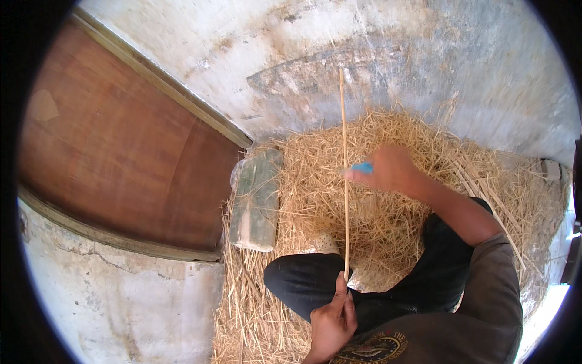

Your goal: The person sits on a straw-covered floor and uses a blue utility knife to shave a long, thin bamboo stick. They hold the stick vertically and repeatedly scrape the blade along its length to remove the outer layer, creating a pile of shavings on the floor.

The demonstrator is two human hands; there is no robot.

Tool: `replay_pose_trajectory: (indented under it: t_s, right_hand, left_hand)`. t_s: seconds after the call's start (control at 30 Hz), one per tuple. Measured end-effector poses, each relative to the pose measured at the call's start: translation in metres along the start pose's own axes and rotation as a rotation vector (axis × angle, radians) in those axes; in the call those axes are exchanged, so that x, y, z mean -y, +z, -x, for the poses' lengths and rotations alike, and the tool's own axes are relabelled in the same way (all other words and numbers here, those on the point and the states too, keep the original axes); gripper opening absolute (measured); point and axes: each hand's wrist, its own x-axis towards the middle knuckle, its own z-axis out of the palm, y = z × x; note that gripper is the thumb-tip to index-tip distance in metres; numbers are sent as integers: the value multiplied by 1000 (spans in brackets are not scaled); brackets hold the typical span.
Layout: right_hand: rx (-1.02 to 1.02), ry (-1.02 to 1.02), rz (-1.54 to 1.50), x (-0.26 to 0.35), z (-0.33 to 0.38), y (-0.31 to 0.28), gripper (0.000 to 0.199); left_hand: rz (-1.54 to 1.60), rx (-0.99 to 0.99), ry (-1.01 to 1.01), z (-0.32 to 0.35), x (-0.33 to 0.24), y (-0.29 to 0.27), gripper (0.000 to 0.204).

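A long, thin pale strip, which looks like split bamboo, runs from my lap toward the wall. My left hand is closed on its near end, fingers and thumb pinched over my lap. Farther up, my right hand is wrapped round a small blue-handled tool, held crosswise against or just over the strip's middle. Motion blurs that hand, and the tool's working end cannot be made out.
Straw and shavings cover the floor around my folded legs. A worn greenish block lies to the left, beside a brown wooden door. A stained wall rises ahead. Several longer strips lie at the right.
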Motion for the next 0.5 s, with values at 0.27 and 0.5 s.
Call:
replay_pose_trajectory:
  t_s: [0.27,0.5]
  right_hand:
    - [113,-142,-48,28,27,-6,83]
    - [-98,89,58,-38,-12,-1,80]
  left_hand:
    - [-82,-28,53,0,6,-3,46]
    - [-125,94,78,10,-16,-7,43]
